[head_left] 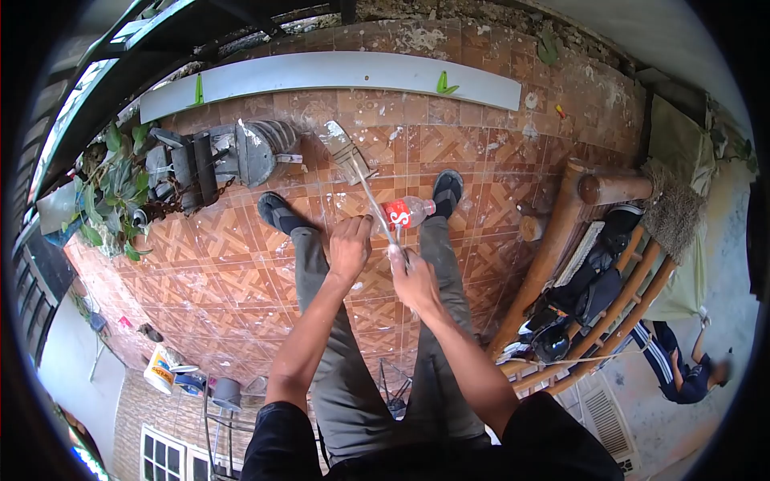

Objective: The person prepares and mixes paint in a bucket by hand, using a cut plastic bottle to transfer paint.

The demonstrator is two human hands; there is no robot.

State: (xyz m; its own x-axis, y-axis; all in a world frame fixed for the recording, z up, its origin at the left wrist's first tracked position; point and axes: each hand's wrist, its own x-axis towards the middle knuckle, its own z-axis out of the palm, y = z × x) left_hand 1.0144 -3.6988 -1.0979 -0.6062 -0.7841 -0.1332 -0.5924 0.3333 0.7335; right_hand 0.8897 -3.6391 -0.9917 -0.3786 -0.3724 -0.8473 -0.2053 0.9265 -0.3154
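head view: person standing on tiled floor (233,264), looking straight down at own legs and hands.
left hand (350,247): fingers clenching around the upper part of a long thin handle; looks like a firm fist.
right hand (413,279): fingers grasping the lower end of the same handle, just beside the bottle; exact finger wrap hard to tell.
trowel (350,154): flat metal blade lying out ahead of the feet, its rod running back to both hands; blade looking smeared with white stuff.
bottle (407,213): clear plastic, red label, lying between the feet, near the right shoe (446,192), just past the right hand; touching the handle or not, cannot tell.
left shoe (277,213): planted left of the rod.
nearby: grey machine part with chain (216,160) at left, plants (112,192) beyond it, long pale board (337,74) along the far edge, bamboo bench (593,272) at right piled with dark bags.
other person: lying past the bench at lower right (682,373), well apart.
risk: judging by the two close grips, blade could be swinging toward the right foot or knocking the bottle over; dusty tiles could be making footing slippery.
hidden: where rod meets right palm is covered by the fingers; bottle cap end blocked; blade edge blurred; fisheye is bending the frame edges.
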